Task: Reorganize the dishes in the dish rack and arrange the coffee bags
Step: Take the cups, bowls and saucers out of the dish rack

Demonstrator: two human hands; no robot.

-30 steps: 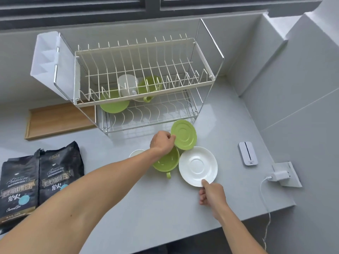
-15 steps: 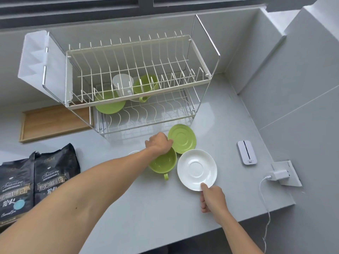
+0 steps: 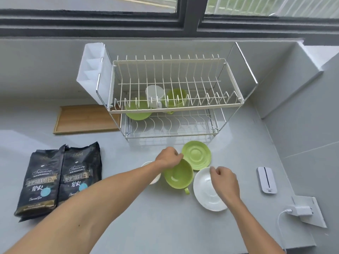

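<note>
A two-tier wire dish rack (image 3: pixel 201 105) stands at the back of the grey counter. Seen through its bare upper tier, the lower tier holds a green saucer (image 3: pixel 137 112), a white cup (image 3: pixel 155 94) and a green cup (image 3: pixel 176 98). In front of the rack lie a green saucer (image 3: pixel 197 157), a green cup (image 3: pixel 178 176) and a white saucer (image 3: pixel 207 195). My left hand (image 3: pixel 167 158) is closed at the green cup's far rim. My right hand (image 3: pixel 224 179) hovers over the white saucer, fingers curled at its far rim. Another white dish (image 3: pixel 146 165) peeks from under my left arm. Two black coffee bags (image 3: pixel 60 178) lie side by side at the left.
A wooden tray (image 3: pixel 86 119) lies left of the rack. A white cutlery holder (image 3: pixel 91 70) hangs on the rack's left end. A small white device (image 3: pixel 266 182) lies at the right, near a wall socket with a plugged charger (image 3: pixel 300 210). The counter's front edge is close.
My right hand left the white saucer's near edge and now reaches over the saucer to its far rim. My left hand stays at the green cup. The view has tilted up.
</note>
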